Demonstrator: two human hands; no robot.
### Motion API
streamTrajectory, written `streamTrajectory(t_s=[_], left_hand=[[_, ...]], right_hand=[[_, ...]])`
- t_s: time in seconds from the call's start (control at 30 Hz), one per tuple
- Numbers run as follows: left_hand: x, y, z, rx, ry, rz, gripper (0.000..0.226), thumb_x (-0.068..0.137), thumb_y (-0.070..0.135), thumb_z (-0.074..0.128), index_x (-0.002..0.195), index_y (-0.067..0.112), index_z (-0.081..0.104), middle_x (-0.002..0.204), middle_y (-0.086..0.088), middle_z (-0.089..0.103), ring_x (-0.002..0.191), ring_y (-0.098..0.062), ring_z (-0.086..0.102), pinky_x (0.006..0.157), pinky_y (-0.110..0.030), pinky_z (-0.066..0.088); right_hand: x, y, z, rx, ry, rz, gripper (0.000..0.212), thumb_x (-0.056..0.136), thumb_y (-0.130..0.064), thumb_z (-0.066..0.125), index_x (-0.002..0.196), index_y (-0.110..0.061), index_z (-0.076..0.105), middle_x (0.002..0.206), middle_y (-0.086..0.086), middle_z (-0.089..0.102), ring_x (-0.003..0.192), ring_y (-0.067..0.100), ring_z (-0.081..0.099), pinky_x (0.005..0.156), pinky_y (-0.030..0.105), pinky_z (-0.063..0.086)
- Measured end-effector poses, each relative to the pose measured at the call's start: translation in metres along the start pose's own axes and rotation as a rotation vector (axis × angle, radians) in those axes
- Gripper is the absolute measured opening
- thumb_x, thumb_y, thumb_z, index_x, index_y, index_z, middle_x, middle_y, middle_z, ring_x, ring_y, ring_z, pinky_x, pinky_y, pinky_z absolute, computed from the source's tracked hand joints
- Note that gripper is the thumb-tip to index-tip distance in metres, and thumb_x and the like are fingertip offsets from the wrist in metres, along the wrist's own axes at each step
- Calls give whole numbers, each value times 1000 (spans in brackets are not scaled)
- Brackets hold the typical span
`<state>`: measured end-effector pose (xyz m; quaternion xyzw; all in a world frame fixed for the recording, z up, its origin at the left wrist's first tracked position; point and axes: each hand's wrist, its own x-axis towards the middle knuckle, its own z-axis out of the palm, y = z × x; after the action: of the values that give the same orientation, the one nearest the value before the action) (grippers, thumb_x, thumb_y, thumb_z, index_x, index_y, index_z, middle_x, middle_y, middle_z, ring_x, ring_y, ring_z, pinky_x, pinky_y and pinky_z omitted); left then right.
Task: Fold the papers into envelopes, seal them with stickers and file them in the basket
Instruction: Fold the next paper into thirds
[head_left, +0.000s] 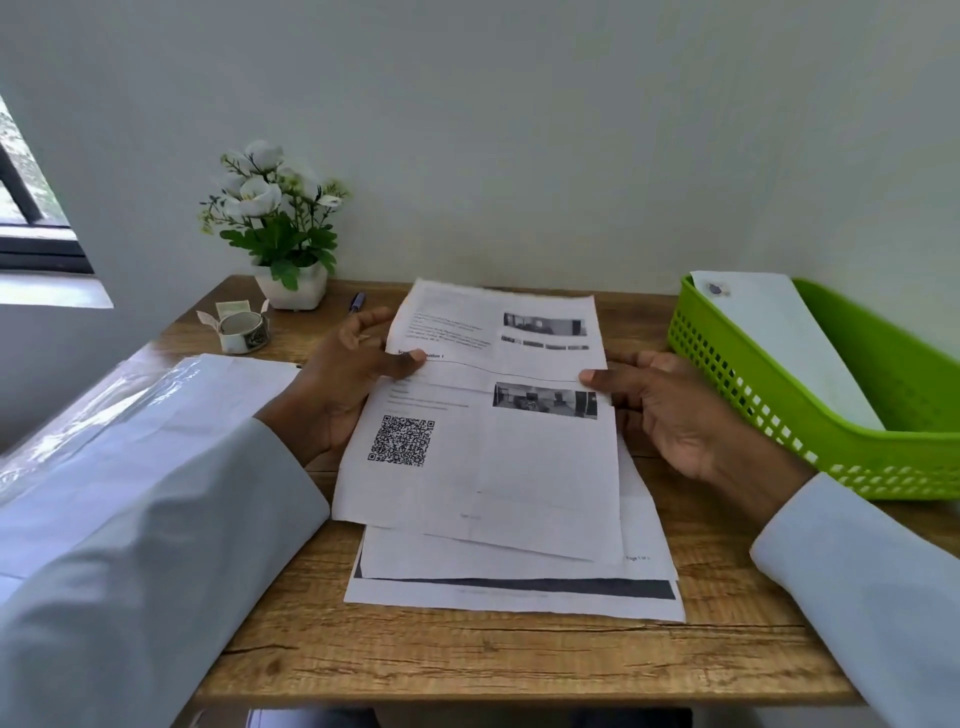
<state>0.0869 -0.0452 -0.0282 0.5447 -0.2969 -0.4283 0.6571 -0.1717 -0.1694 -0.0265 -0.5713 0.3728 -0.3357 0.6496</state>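
**One envelope filed, first fold of the next one going on**

So the person is working on the top sheet (483, 441) of a small stack of printed papers (519, 592) sitting in the middle of the table (467, 665). The far half of that sheet is lifting up along a crease across its middle. The left hand (343, 379) is pinching the sheet's left edge right at the crease, thumb on top. The right hand (670, 410) is doing the same on the right edge, thumb on the paper, fingers tucked underneath.

Progress-wise, I'd say it's early. The green basket (779, 415) on the right is already holding what looks like one finished white envelope (779, 332) with a dark sticker near its far end. This sheet is only getting its first fold, so it's still needing more folds, a sticker and filing. At least two more sheets are waiting underneath.

The sticker roll (241, 332) is sitting off at the far left, next to the potted flowers (275, 218), with a pen (357, 301) just beside the pot.
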Motion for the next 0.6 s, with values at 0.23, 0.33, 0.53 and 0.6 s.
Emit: streamTrajectory(t_s=[0.23,0.33,0.53,0.6], left_hand=[[-2,-5,-4,-1,-32,-69,42,78,1,70,118,8,60,111,-14,72,97,-35,70,81,-51,58],[1,-8,-7,-46,-53,-65,33,84,-2,63,116,8,59,111,-16,71,97,-38,70,75,-50,59],[5,-13,-8,-112,-90,-33,34,85,-5,58,118,7,59,117,-15,69,100,-34,69,77,-46,60],[5,-12,-7,-88,-118,-40,43,82,-3,61,123,6,56,119,-16,68,104,-34,68,80,-46,59]], right_hand=[[22,-3,0,-7,-46,-3,30,82,-4,71,111,-3,68,107,14,75,95,26,70,85,40,59],[24,3,0,28,-109,-4,35,82,-5,69,117,-3,66,109,14,74,94,25,71,81,35,61],[23,6,-2,86,-129,-51,32,86,-6,66,118,-6,67,114,12,73,103,27,70,88,39,58],[23,5,-3,106,-103,-61,31,88,-10,65,119,-9,67,114,11,73,104,27,70,87,42,58]])
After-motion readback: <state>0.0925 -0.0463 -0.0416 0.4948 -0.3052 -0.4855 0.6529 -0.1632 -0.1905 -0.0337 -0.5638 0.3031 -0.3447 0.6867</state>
